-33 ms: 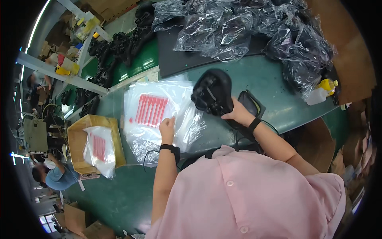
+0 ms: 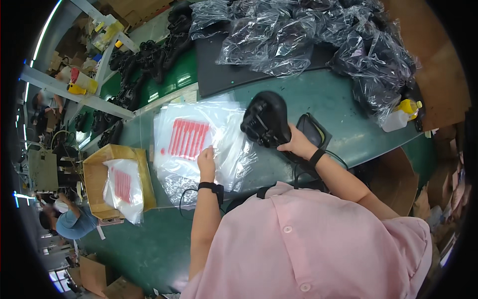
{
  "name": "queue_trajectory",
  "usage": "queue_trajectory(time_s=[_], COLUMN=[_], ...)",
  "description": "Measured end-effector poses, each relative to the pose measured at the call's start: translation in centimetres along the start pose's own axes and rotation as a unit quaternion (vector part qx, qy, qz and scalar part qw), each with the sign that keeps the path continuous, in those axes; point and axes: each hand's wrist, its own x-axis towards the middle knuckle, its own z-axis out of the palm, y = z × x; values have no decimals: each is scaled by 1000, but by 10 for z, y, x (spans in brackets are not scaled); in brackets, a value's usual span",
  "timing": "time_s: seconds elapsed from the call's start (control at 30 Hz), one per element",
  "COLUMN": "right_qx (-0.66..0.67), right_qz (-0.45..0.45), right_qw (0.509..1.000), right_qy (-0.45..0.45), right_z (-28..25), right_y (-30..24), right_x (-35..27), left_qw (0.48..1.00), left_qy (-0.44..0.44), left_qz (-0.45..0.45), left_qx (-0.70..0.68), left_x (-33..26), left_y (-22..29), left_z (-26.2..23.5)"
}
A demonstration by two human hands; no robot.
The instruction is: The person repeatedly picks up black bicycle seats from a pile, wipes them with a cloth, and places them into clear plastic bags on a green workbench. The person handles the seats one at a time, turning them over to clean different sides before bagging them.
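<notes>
Black moulded bicycle saddle of glossy plastic is up off the green work table, held tilted in the right hand, whose fingers are curled around its rear underside in a firm grip. Over on the other side, the left hand lies on the stack of clear plastic bags with red printed stripes, fingertips bent and pinching at the edge of the top bag, though whether one layer is truly separated I cannot tell from here. The saddle hangs just beside the right edge of that stack, near but not touching the bag under the left fingers. To do this well, I'd judge, the left fingers want to lift only the top film and spread the mouth wide before the saddle comes across, nose leading, so the rails underneath don't snag and tear the thin plastic. A flat black pad lies on the table just behind the right wrist. Beyond, a heap of black saddles already in clear bags covers the far end of the table, and a cardboard box holding more striped bags stands well off to the left.
</notes>
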Motion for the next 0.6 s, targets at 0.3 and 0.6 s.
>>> queue_trajectory(time_s=[0.3, 0.6], right_qx=[4, -49], right_qz=[-46, -150], right_qw=[997, 980], right_qy=[59, -122], right_z=[3, 110], right_y=[-16, -71], right_x=[-1, 57], left_qw=[972, 956], left_qy=[-92, -170], left_qz=[-143, -84], left_qx=[-162, -223], left_x=[2, 23], left_y=[39, -10], left_z=[-30, -28])
